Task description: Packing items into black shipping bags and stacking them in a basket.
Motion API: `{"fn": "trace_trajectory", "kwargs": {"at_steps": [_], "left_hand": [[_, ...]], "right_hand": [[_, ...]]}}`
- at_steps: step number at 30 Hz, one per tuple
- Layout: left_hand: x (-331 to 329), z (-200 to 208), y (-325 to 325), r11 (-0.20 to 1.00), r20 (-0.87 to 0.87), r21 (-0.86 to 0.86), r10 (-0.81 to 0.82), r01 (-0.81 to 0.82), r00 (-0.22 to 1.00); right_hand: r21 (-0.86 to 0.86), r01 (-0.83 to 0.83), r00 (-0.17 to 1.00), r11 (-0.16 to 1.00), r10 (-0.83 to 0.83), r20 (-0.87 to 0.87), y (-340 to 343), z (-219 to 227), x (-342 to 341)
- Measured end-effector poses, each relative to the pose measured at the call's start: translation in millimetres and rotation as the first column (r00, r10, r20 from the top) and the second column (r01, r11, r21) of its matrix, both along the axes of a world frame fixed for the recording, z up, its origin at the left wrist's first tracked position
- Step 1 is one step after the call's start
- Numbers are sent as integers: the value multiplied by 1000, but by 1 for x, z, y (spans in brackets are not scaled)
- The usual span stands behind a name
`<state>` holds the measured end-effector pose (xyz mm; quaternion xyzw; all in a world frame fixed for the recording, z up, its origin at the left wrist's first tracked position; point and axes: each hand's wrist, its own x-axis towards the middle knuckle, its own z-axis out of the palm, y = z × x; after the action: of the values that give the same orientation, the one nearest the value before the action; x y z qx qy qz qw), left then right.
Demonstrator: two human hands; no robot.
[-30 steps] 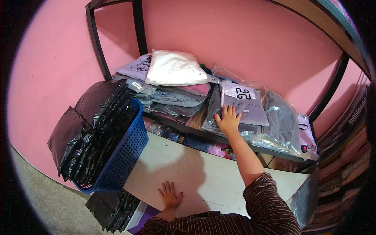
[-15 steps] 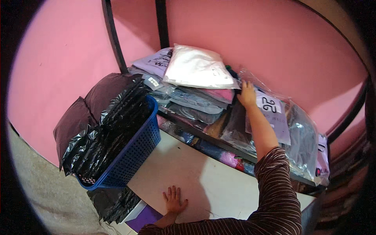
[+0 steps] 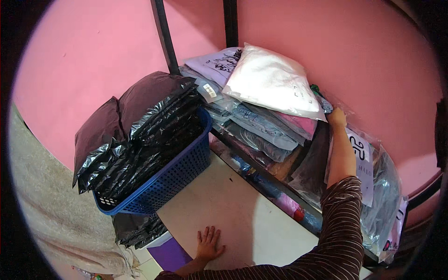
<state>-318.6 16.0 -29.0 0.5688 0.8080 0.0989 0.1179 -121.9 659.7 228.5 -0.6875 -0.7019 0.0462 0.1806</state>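
My left hand (image 3: 209, 244) lies flat on the white tabletop (image 3: 233, 200), its fingers spread. My right hand (image 3: 337, 117) reaches to the back of the shelf, its fingers curled in beside the right corner of a white bagged garment (image 3: 273, 79). What they hold is hidden; a grey-blue piece (image 3: 324, 103) in clear plastic shows just behind them. The white package tops a stack of plastic-wrapped folded clothes (image 3: 266, 123). Right of my forearm lies a lilac package (image 3: 366, 179) with a dark looped mark.
On the left, a blue perforated basket (image 3: 182, 163) holds a pile of black plastic packages (image 3: 140, 126). More black packages (image 3: 135, 228) lie below it, near a purple panel (image 3: 169, 255). Dark posts (image 3: 164, 37) stand against the pink wall (image 3: 326, 46). Other wrapped clothes (image 3: 284, 203) fill a lower shelf.
My right hand has gone from outstretched fingers to curled ones, farther back by the white package's corner. The left hand stays flat on the tabletop. The whole view has shifted.
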Motion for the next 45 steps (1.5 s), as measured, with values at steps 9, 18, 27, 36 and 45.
{"fn": "trace_trajectory", "kwargs": {"at_steps": [9, 18, 27, 36, 45], "left_hand": [[5, 6, -6, 998, 0, 59, -8, 8, 1000], [3, -8, -9, 992, -63, 124, -23, 30, 998], [-4, -15, 5, 991, 119, 130, -46, 30, 992], [51, -55, -2, 950, 652, 228, 14, -214, 758], [-13, 6, 37, 918, 677, 285, 11, -276, 736]], "right_hand": [[587, 75, 976, 806, 62, -209, -64, 64, 80], [826, -24, 817, 564, 487, -308, -327, 75, 151], [-473, -281, 881, 835, 420, 218, -625, -193, 104], [-658, -414, 853, 629, 520, -40, -646, -191, 93], [-286, -892, 366, 349, 189, -911, -636, -142, 61]]}}
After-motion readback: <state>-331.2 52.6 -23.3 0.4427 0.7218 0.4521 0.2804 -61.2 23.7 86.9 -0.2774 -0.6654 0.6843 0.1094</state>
